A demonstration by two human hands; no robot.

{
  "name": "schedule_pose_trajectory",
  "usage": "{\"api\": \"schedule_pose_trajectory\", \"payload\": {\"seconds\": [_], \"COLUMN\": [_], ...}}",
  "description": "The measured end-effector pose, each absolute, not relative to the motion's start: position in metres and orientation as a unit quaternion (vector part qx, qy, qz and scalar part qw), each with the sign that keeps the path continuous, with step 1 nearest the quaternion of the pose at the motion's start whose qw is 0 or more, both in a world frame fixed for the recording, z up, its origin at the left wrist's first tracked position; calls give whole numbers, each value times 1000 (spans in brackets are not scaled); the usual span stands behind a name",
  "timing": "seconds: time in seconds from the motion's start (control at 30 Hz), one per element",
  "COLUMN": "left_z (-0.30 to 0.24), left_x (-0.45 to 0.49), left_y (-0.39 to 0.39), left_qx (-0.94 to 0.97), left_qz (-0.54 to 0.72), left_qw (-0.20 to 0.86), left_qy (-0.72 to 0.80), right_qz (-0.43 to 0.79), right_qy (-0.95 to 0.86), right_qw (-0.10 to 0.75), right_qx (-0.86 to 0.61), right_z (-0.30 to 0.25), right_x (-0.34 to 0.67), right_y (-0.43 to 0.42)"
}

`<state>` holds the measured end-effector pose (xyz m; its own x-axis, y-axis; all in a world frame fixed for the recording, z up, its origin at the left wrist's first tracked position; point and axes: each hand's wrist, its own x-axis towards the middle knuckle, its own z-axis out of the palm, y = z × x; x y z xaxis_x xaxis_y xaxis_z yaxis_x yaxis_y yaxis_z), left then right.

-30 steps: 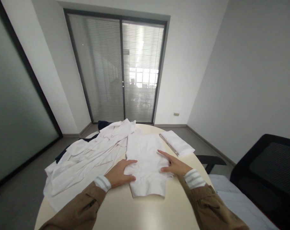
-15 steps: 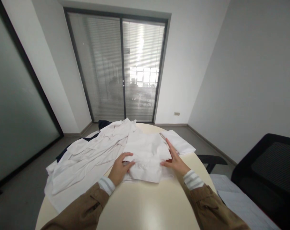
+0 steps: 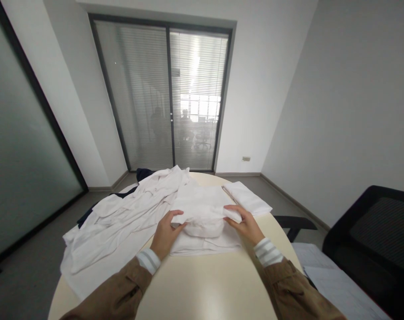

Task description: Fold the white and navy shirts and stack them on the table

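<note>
**Garment** (image 3: 203, 205): white, plain, no print that shows. It lies at the middle of the table (image 3: 202, 289), straight ahead of you. Its far part is flat with light creases, and its near part is doubled over on itself. The doubled part forms a soft, rounded bulge between your hands, with a shaded crease under it. Below that, a flat layer rests on the tabletop with a straight near edge.

**Left hand** (image 3: 165, 233): closed on the left end of the doubled part, thumb on top, fingers tucked beneath the cloth.

**Right hand** (image 3: 243, 223): gripping the right end of the doubled part, fingers curled over the corner.

**Pile** (image 3: 122, 220): loose white clothes, rumpled, on your left. It touches the garment's left side and hangs off the table's left edge.

**Folded cloth** (image 3: 250, 198): white, a neat rectangle, just beside the garment on your right, near the table's far right rim.

**Dark cloth** (image 3: 144, 172): navy, showing behind the pile at the far edge.

**Chair** (image 3: 371, 231): black, well apart on your right, off the table.

**Papers** (image 3: 335, 284): white sheets below the chair; you cannot tell what they lie on.

**Doors** (image 3: 168, 98): glass with shut blinds, on the far wall.
</note>
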<state>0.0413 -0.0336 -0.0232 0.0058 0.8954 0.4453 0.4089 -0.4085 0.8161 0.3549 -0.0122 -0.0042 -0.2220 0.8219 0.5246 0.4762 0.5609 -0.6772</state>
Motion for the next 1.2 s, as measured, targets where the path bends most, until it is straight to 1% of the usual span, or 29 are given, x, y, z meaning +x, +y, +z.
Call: {"api": "schedule_pose_trajectory", "payload": {"seconds": [0.07, 0.17, 0.27, 0.33, 0.4, 0.47, 0.57, 0.63, 0.77, 0.87, 1.03, 1.2], "left_z": [-23, -23, -23, -22, -22, -23, -24, -23, -18, -15, -15, -11], "left_x": [40, 39, 40, 42, 43, 42, 41, 41, 41, 40, 41, 43], "left_y": [-32, -30, -30, -30, -30, -30, -30, -32, -40, -45, -47, -50], "left_qx": [702, 718, 699, 681, 678, 701, 749, 775, 801, 828, 875, 892], "left_qz": [504, 502, 516, 517, 511, 501, 465, 419, 352, 337, 262, 209], "left_qw": [163, 126, 162, 220, 247, 211, 123, 80, -9, -58, -47, -63], "left_qy": [477, 466, 468, 470, 468, 462, 455, 467, 484, 444, 404, 396], "right_qz": [184, 194, 221, 229, 219, 196, 164, 140, 83, 34, -51, -12], "right_qy": [-769, -783, -778, -766, -762, -764, -767, -786, -830, -844, -880, -920], "right_qw": [438, 409, 407, 425, 441, 451, 450, 413, 287, 246, 233, 145], "right_qx": [-428, -427, -426, -424, -420, -418, -427, -438, -472, -475, -412, -363], "right_z": [-3, 0, -1, -3, -6, -7, -7, -6, 1, 11, 26, 19], "right_x": [355, 354, 350, 347, 346, 346, 349, 351, 357, 361, 355, 334], "right_y": [-14, -19, -22, -21, -18, -14, -11, -12, -19, -27, -35, -39]}}
